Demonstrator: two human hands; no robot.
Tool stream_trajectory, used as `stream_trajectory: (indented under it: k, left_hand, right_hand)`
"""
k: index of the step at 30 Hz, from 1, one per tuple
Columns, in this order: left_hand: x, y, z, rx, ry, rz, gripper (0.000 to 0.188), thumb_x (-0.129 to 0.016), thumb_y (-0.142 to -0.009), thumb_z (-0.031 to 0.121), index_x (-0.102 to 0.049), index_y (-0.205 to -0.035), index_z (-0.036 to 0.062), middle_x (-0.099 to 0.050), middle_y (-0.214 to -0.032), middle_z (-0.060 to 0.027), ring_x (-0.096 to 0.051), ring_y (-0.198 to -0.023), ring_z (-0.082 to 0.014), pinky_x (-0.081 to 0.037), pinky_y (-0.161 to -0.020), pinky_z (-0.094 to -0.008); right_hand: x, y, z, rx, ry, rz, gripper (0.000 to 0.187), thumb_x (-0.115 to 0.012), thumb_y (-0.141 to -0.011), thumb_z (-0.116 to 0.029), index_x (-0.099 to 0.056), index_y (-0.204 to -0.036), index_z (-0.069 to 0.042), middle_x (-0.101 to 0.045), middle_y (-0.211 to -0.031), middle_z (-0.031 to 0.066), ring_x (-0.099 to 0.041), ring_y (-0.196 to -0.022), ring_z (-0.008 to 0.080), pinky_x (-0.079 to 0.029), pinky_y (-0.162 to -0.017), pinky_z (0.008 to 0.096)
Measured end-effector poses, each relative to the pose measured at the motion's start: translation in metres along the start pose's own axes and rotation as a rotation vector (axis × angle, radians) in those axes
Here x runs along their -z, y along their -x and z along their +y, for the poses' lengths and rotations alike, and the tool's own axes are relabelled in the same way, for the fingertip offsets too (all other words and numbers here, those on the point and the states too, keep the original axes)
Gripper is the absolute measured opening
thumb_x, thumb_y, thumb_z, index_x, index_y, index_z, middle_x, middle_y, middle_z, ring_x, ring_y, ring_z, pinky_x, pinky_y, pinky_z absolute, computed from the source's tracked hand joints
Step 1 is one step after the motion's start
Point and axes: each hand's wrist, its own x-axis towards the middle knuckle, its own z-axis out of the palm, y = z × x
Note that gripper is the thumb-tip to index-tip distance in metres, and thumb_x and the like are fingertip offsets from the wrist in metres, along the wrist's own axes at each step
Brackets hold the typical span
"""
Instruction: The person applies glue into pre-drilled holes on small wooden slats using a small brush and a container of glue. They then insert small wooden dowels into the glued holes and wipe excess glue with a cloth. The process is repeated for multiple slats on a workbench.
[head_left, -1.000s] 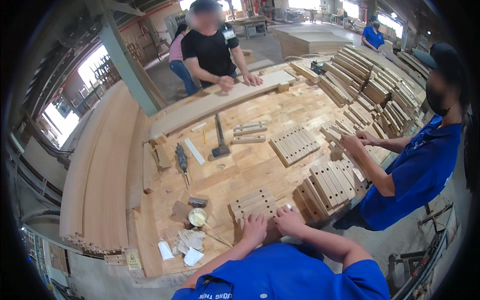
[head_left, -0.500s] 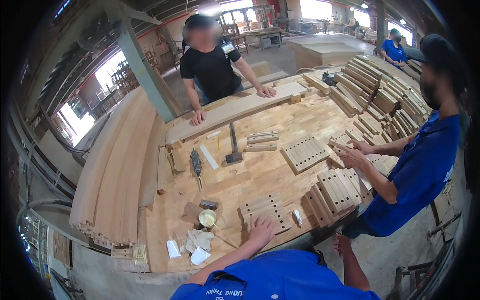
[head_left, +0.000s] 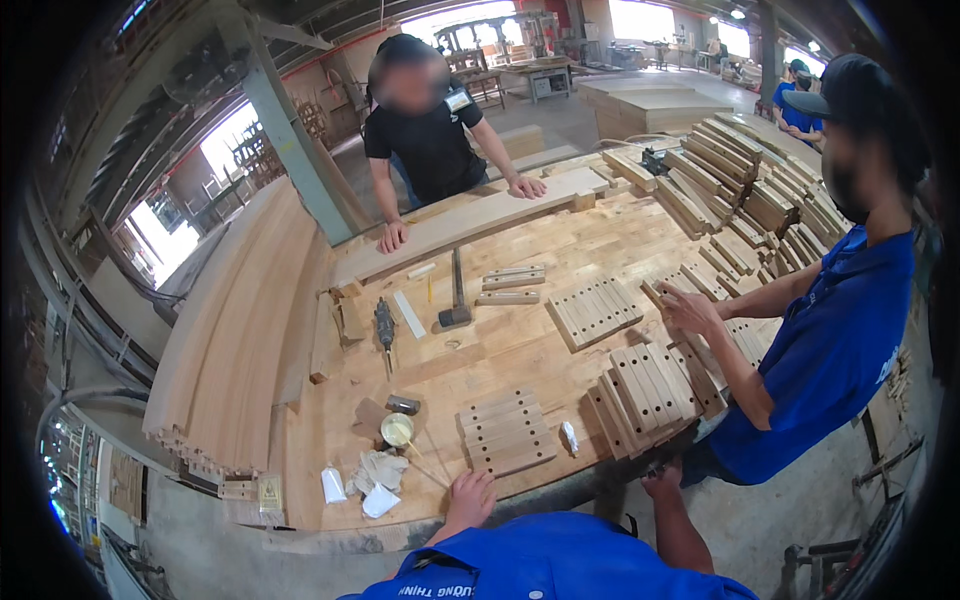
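My left hand (head_left: 471,498) rests at the table's near edge with its fingers lying loosely over the wood, holding nothing that shows. Just beyond it lies a row of drilled wooden slats (head_left: 508,432), set side by side with dark holes along both ends. A thin stick (head_left: 428,466) slants from a cup of pale paste (head_left: 397,430) toward that hand. Down by the table edge at the right is my right hand (head_left: 662,478), below a stack of drilled slats (head_left: 650,392); its fingers are in shadow and partly hidden. A small white tube (head_left: 569,438) lies between the slat groups.
A mallet (head_left: 455,300), a power drill (head_left: 385,325) and crumpled cloth (head_left: 378,470) lie on the workbench (head_left: 420,375). One co-worker handles slats at the right; another presses a long board (head_left: 450,230) opposite. Curved planks (head_left: 230,330) are stacked at the left.
My left hand has come off the drilled slats and back to the table's near edge. My right hand has risen closer to the edge. The view has shifted slightly.
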Motion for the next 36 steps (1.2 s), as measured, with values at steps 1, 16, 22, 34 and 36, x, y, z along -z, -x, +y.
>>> stream_trajectory:
  k: [1,16,22,34,36]
  left_hand:
    - [-0.003,0.004,0.005,0.009,0.02,-0.014,0.034,-0.062,-0.078,0.025,-0.06,-0.108,0.0079,-0.053,-0.121,-0.0093,-0.039,-0.119,-0.0331,-0.03,-0.101,-0.0437]
    - [-0.011,0.127,0.069,0.356,-0.013,0.125,0.025,-0.065,-0.074,0.02,-0.064,-0.096,0.0072,-0.058,-0.11,-0.0118,-0.048,-0.108,-0.0321,-0.037,-0.095,-0.0427]
    - [0.003,0.163,0.063,0.689,-0.177,-0.104,0.026,-0.05,-0.086,0.027,-0.059,-0.084,0.0031,-0.061,-0.079,-0.0187,-0.056,-0.088,-0.0351,-0.042,-0.079,-0.0463]
    - [0.01,0.137,-0.023,0.916,0.277,0.733,0.01,-0.047,-0.087,0.012,-0.049,-0.094,0.005,-0.055,-0.077,-0.0112,-0.05,-0.055,-0.0222,-0.042,-0.053,-0.0372]
    - [0.031,0.144,-0.05,1.408,0.73,0.749,0.012,-0.046,-0.085,0.011,-0.049,-0.096,0.0066,-0.055,-0.082,-0.0076,-0.047,-0.057,-0.0154,-0.04,-0.051,-0.0329]
  right_hand:
    - [0.001,0.001,-0.001,0.024,0.036,-0.048,0.046,-0.045,-0.086,-0.05,-0.052,-0.119,-0.018,-0.053,-0.12,0.0038,-0.046,-0.115,0.0241,-0.036,-0.096,0.0439]
    - [0.025,-0.008,-0.027,-0.203,0.166,-0.064,0.05,-0.039,-0.085,-0.063,-0.05,-0.083,-0.014,-0.048,-0.072,0.0014,-0.046,-0.061,0.0156,-0.039,-0.055,0.0289]
    - [0.107,0.001,-0.034,-0.146,0.362,0.145,0.033,-0.05,-0.088,-0.041,-0.049,-0.078,-0.01,-0.049,-0.067,0.0025,-0.05,-0.057,0.0139,-0.041,-0.047,0.0257]
    - [0.025,0.096,-0.005,0.474,0.969,-0.425,0.012,-0.056,-0.085,-0.012,-0.05,-0.079,-0.004,-0.051,-0.064,0.0034,-0.049,-0.051,0.0115,-0.04,-0.047,0.0261]
    - [0.007,0.104,0.013,0.526,1.014,-0.444,0.011,-0.056,-0.086,-0.013,-0.052,-0.082,-0.003,-0.053,-0.065,0.0037,-0.049,-0.052,0.0107,-0.041,-0.048,0.0253]
